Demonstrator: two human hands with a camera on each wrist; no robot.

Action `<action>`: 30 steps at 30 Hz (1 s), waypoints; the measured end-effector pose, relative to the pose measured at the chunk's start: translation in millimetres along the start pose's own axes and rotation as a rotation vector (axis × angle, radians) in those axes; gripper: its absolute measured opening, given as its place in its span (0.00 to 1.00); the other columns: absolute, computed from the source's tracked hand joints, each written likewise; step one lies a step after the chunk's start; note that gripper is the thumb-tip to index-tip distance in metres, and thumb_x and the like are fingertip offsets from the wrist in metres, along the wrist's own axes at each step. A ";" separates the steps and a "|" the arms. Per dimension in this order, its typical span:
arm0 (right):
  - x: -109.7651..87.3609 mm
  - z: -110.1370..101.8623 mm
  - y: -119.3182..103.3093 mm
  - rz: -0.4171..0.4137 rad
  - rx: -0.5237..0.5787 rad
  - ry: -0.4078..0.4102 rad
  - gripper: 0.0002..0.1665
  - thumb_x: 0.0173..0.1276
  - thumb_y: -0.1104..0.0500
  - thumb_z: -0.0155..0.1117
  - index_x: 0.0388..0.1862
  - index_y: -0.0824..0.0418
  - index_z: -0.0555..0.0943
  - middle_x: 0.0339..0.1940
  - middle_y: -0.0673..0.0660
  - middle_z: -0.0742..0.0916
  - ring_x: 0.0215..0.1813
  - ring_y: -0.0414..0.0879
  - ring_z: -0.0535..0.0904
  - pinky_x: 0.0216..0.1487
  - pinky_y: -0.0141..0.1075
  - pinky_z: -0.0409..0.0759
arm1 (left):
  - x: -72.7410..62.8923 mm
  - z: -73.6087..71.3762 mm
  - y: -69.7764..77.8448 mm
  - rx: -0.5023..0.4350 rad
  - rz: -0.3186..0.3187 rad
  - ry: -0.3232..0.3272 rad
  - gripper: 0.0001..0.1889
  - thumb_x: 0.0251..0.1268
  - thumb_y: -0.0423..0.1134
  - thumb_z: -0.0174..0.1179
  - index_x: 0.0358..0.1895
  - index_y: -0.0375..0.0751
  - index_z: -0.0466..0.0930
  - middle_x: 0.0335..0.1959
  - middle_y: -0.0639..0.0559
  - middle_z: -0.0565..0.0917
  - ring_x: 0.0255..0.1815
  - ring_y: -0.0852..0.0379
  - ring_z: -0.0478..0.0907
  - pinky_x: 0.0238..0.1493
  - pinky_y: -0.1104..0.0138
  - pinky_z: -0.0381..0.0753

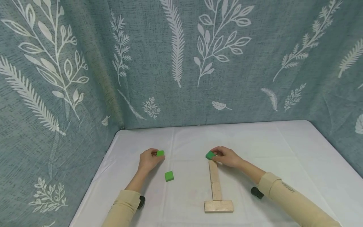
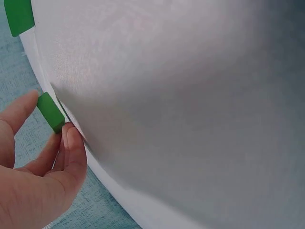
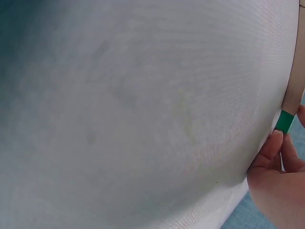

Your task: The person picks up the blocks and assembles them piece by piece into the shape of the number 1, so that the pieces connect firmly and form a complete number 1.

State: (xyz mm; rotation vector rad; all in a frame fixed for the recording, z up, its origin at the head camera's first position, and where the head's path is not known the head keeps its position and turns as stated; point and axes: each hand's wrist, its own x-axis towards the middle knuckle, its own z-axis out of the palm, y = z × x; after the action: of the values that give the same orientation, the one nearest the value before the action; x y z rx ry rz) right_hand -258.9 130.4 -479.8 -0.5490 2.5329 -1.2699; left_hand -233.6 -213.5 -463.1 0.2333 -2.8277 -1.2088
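My left hand [image 1: 148, 161] pinches a bright green block [image 1: 160, 153] between thumb and fingers, low over the white cloth; the left wrist view shows this green block [image 2: 51, 112] held at the fingertips. A second bright green block [image 1: 169, 176] lies on the table nearer to me. My right hand [image 1: 229, 157] pinches a darker green block [image 1: 210, 155] at the far end of a column of two wooden blocks [image 1: 214, 171]. In the right wrist view the darker green block [image 3: 284, 121] sits against the end of the wooden block [image 3: 294, 81].
A wooden block [image 1: 219, 206] lies crosswise at the column's near end, forming an upside-down T. The white-covered table [image 1: 261, 142] ends at the back against a blue-green leaf-patterned curtain [image 1: 187, 104], which also hangs at both sides.
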 end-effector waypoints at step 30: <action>-0.2 2.2 -0.9 -0.004 0.001 -0.001 0.22 0.69 0.58 0.61 0.58 0.68 0.76 0.42 0.55 0.80 0.39 0.46 0.71 0.37 0.38 0.71 | -8.9 4.1 8.5 -0.210 -0.089 -0.047 0.25 0.59 0.41 0.68 0.56 0.30 0.78 0.49 0.39 0.82 0.50 0.44 0.79 0.49 0.57 0.77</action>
State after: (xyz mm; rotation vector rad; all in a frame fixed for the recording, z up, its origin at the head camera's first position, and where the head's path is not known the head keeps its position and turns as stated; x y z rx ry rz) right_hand -257.7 128.4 -480.4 -0.5544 2.5311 -1.2715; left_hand -226.3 -203.3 -459.7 0.3253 -2.7266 -1.5356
